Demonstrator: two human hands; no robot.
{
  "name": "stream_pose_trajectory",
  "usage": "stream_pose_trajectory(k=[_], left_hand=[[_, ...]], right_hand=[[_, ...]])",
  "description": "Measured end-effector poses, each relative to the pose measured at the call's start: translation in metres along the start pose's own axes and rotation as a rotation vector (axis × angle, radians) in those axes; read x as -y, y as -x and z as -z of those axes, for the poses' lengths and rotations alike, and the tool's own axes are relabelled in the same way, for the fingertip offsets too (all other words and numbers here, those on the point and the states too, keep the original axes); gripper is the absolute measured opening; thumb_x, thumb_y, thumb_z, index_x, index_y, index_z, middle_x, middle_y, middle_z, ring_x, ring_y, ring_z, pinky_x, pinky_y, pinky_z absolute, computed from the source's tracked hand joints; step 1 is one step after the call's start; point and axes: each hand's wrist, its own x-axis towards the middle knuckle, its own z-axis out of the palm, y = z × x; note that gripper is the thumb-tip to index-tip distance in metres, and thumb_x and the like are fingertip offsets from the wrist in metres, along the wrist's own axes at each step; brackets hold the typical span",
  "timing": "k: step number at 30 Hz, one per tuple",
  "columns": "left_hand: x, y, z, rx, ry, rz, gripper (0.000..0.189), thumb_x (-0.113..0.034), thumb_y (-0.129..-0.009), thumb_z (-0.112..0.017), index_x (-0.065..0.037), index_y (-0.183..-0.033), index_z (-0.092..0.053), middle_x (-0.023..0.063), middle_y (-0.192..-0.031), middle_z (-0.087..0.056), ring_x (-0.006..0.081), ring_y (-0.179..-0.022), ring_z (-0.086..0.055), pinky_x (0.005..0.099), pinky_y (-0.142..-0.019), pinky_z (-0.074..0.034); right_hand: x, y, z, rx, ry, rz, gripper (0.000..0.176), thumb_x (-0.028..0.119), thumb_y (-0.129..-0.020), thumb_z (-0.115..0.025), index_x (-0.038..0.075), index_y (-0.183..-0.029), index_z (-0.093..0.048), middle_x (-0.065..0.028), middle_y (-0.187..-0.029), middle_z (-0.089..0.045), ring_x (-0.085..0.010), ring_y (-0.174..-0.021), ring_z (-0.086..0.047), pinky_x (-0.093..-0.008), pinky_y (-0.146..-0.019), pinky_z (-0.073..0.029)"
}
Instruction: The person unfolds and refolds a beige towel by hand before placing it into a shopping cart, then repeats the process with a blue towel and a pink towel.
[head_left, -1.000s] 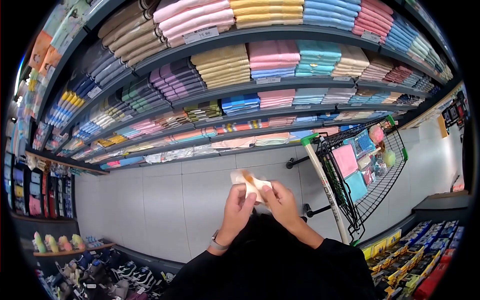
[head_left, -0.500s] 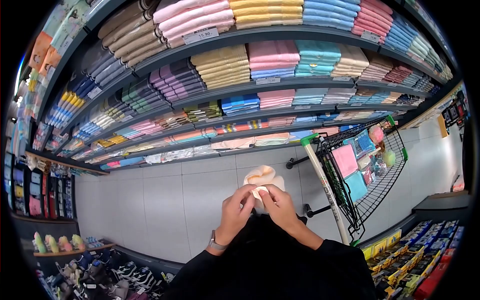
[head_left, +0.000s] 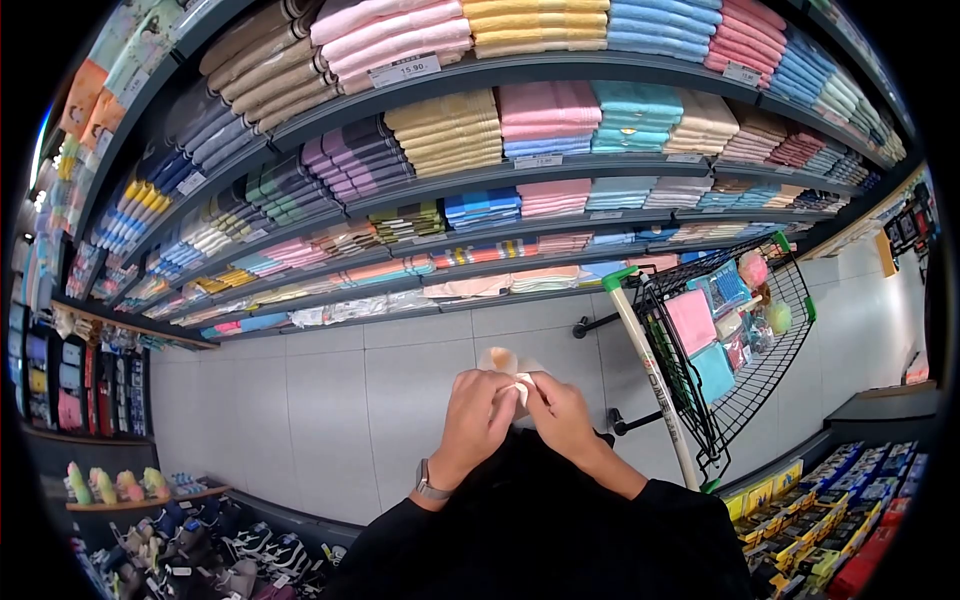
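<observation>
At the lower centre of the frame, the left hand (head_left: 475, 415) with fingers curled nearly closed, thumb and forefinger pinching cream cloth (head_left: 522, 382). Just to its right, the right hand (head_left: 560, 412) in a similar, almost closed pose, with thumb and forefinger also upon the same cloth. Cloth partly between the fingertips, partly above them, over the grey floor (head_left: 320, 420). Upper part blurred, with an orange-brown patch; impossible to tell its exact shape. Some of it also hidden behind the fingers.

For good handling, probably best to pinch softly, with the finger pads rather than the nails, in order not to pull the threads. Better to hold both hands at equal height and near each other. Loosen one hand only with the other firmly on the cloth. Leave the blurred upper part some slack, without letting it drop. Be careful with the right forearm (head_left: 605, 468), rather near the handle of the shopping cart (head_left: 655, 380) at the right of the frame. With the towel shelves (head_left: 620, 163) well apart, in the upper half, no need of leaning forward.
</observation>
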Motion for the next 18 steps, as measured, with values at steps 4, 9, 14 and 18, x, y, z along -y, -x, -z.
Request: stream_pose_trajectory(k=[4, 9, 14, 18], left_hand=[[0.005, 0.003, -0.002, 0.026, 0.01, 0.095, 0.009, -0.004, -0.083, -0.064, -0.003, -0.089, -0.058, 0.0076, -0.08, -0.059, 0.0242, -0.073, -0.052, 0.0345, -0.072, -0.041], [0.007, 0.004, -0.005, 0.015, 0.042, 0.15, 0.007, -0.004, -0.084, -0.063, -0.002, -0.088, -0.057, 0.0077, -0.08, -0.058, 0.0235, -0.072, -0.052, 0.0339, -0.071, -0.041], [0.011, 0.006, -0.008, 0.021, 0.099, 0.238, 0.01, -0.009, -0.084, -0.064, -0.003, -0.088, -0.057, 0.0098, -0.084, -0.061, 0.0278, -0.075, -0.055, 0.0368, -0.074, -0.042], [0.013, 0.004, -0.011, 0.008, 0.113, 0.227, 0.008, -0.005, -0.085, -0.063, -0.002, -0.087, -0.057, 0.0074, -0.079, -0.057, 0.0225, -0.073, -0.051, 0.0334, -0.07, -0.042]], right_hand=[[0.0, 0.001, 0.002, 0.022, 0.031, 0.04, 0.016, 0.012, -0.093, -0.054, 0.0, -0.1, -0.062, -0.0171, -0.07, -0.061, -0.0252, -0.057, -0.06, -0.0328, -0.053, -0.044], [0.0, 0.0, 0.005, 0.064, 0.073, 0.104, 0.016, 0.012, -0.092, -0.053, 0.0, -0.099, -0.06, -0.0181, -0.071, -0.062, -0.0334, -0.062, -0.063, -0.0381, -0.054, -0.046], [0.007, -0.003, 0.008, 0.109, 0.088, 0.133, 0.012, 0.012, -0.09, -0.054, 0.002, -0.097, -0.057, -0.0175, -0.069, -0.062, -0.0365, -0.062, -0.062, -0.0417, -0.055, -0.047], [0.002, -0.006, 0.007, 0.108, 0.129, 0.144, 0.013, 0.012, -0.089, -0.055, 0.003, -0.098, -0.057, -0.0179, -0.072, -0.063, -0.0362, -0.063, -0.062, -0.0426, -0.056, -0.048]])
